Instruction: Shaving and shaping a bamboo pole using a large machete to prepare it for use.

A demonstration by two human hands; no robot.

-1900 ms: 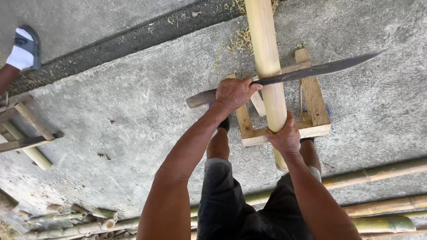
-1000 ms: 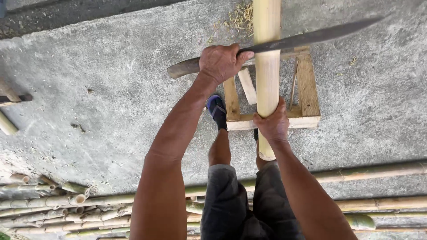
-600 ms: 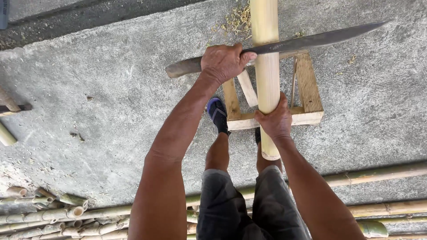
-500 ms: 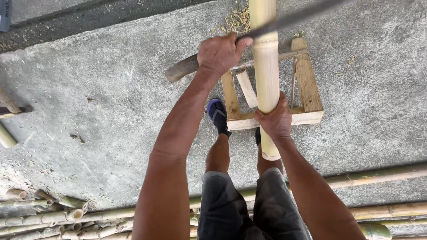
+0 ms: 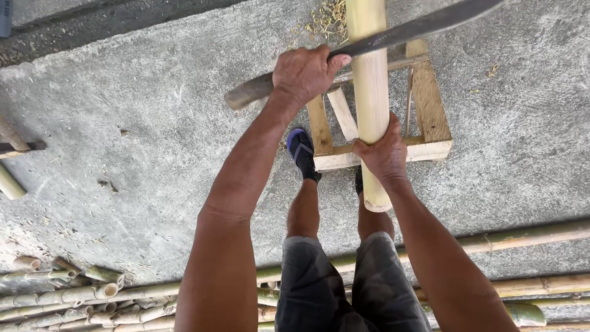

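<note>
1. The left hand [image 5: 309, 75] is wrapping its fingers tightly around the handle of a long machete [image 5: 369, 44], with the thumb lying along the base of the blade.
2. The machete is slanting up toward the upper right, its dark blade crossing in front of the bamboo pole [image 5: 370, 92]; the butt of the handle is sticking out to the left of the fist. Whether the edge is touching the pole is not possible to tell.
3. The right hand [image 5: 384, 154] is closing firmly around the lower part of the bamboo pole, just above its cut end, and is holding it roughly upright.
4. The pole is running from the top edge of the view down to just below the right hand, passing over a small wooden frame [image 5: 430, 117] that is lying on the concrete floor [image 5: 141, 135].
5. The frame is sitting on the floor just beyond the person's feet, with its near crossbar directly behind the right hand.
6. A blue shoe [image 5: 302, 152] is resting on the floor just beside the frame's near left corner; the other foot is mostly hiding behind the pole and right wrist.
7. Bamboo shavings [image 5: 326, 18] are lying scattered on the floor near the top, left of the pole.
8. Long bamboo poles and short cut pieces [image 5: 86, 295] are lying along the floor's near edge, behind the person's legs.
</note>
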